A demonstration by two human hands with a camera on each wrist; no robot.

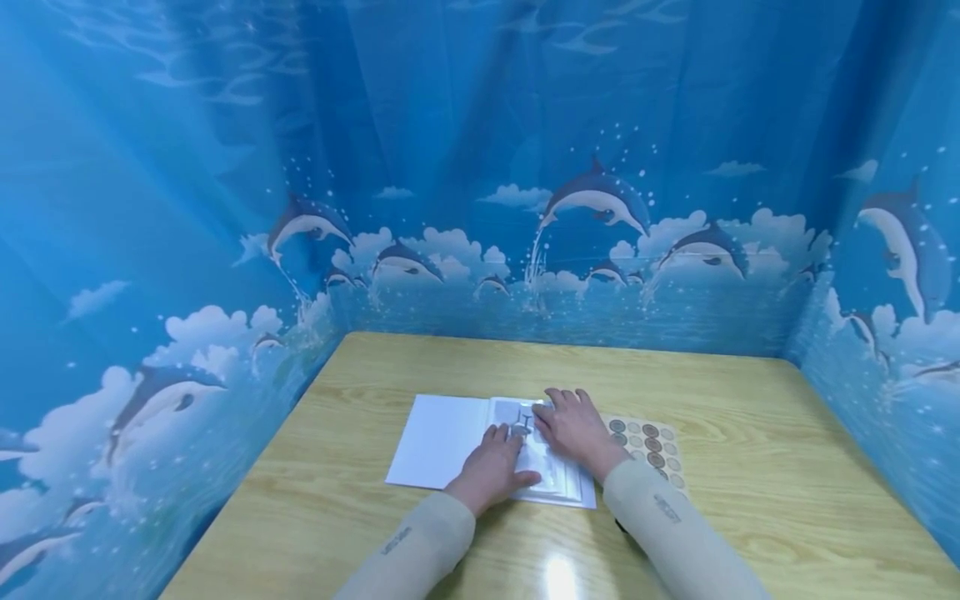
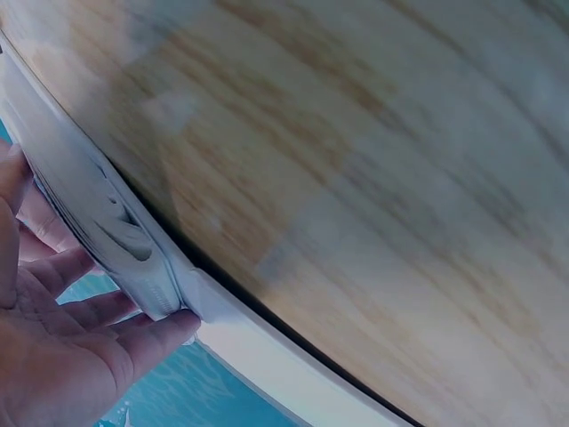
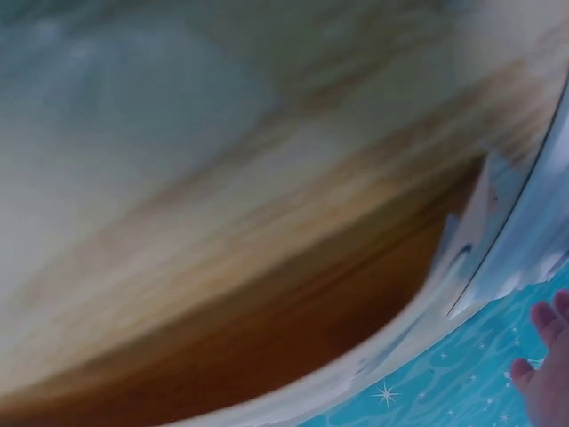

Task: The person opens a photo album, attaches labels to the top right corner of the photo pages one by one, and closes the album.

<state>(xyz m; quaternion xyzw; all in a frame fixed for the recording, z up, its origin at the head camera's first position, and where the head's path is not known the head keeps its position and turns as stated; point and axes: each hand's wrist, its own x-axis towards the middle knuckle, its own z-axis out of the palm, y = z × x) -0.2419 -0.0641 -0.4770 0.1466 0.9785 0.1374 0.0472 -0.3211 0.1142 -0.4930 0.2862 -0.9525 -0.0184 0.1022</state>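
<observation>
An open white album point(image 1: 438, 437) lies flat on the table, its blank cover turned to the left. On its right half is a stack of clear, glossy sleeve pages point(image 1: 553, 477), with a small dark-lined picture near the top. My left hand point(image 1: 489, 473) rests on the lower left of these pages, fingers stretched forward and thumb out to the right. Across the upper right part lies my right hand point(image 1: 576, 427), its fingers pointing left and slightly bent. In the left wrist view, the fingers point(image 2: 156, 338) touch the layered page edges point(image 2: 98, 213).
A sheet of round brown and pale discs point(image 1: 654, 446), partly covered by my right forearm, lies right of the album. The wood-grain table point(image 1: 780, 467) extends around both. Blue dolphin-print curtains point(image 1: 480, 167) stand behind the table and at its sides.
</observation>
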